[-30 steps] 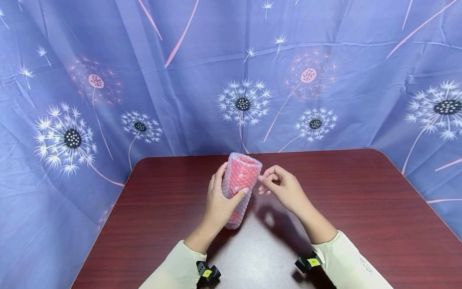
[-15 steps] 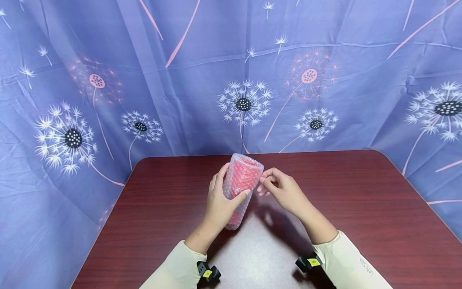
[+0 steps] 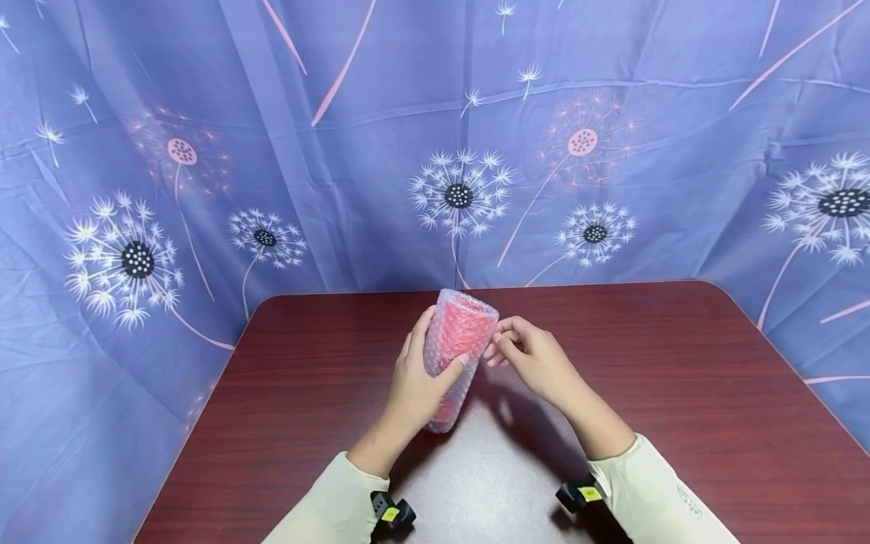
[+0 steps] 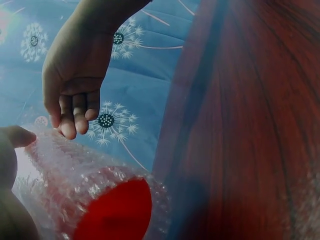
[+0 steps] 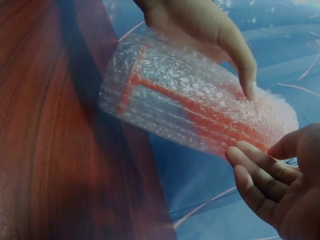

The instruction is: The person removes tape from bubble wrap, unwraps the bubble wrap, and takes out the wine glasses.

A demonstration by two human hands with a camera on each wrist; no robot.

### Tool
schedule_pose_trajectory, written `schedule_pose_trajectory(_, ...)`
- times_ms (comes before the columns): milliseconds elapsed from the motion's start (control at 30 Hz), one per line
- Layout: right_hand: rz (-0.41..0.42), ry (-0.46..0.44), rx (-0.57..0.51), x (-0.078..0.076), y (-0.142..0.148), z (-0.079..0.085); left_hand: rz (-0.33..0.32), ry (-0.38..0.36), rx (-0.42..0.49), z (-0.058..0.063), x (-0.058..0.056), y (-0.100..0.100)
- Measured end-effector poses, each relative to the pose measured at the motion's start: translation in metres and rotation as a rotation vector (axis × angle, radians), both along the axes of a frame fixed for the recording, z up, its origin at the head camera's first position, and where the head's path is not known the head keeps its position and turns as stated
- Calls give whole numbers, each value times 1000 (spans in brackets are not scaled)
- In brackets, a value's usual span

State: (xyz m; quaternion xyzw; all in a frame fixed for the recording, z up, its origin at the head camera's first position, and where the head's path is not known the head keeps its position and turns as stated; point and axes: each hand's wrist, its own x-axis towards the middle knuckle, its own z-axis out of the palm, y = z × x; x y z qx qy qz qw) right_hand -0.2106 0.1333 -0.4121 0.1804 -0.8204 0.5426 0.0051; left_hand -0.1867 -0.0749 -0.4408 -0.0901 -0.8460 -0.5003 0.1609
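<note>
A red, goblet-shaped object in clear bubble wrap (image 3: 457, 393) is held tilted over the table. In the right wrist view, a thin stem and flat foot (image 5: 127, 95) show through the wrap, while the left wrist view shows a red disc (image 4: 117, 212) at the near end. My left hand (image 3: 411, 385) grips the bundle, fingers round its left side and thumb across its front. At the upper right edge, my right hand (image 3: 537, 355) pinches the bubble wrap between thumb and forefinger. Its other fingers are loosely bent beside the bundle.
The dark red wooden table (image 3: 680, 363) lies under both arms. Behind it and on its left and right hangs a blue curtain (image 3: 367, 189) with dandelion prints. Black wrist cameras (image 3: 578, 495) sit at the pale sleeves.
The wrapped bundle and my left hand have shifted slightly right. My right hand's fingertips have stayed at the wrap's upper right edge, moving slightly down.
</note>
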Motion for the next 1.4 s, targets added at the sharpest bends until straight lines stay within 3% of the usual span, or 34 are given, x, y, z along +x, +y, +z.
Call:
schedule_pose_trajectory(367, 27, -19, 9, 1, 2, 3, 27, 43, 27, -1, 0, 0)
schedule_pose_trajectory(600, 9, -42, 21, -1, 3, 2, 25, 42, 37, 1, 1, 0)
schedule_pose_trajectory(933, -12, -39, -45, -1, 3, 4, 25, 40, 62, 1, 0, 0)
schedule_pose_trajectory(1167, -39, -24, -16, 0, 5, 6, 30, 36, 73, 1, 0, -1)
schedule_pose_trajectory(1400, 13, -88, -131, 0, 5, 7, 34, 24, 79, 1, 0, -1)
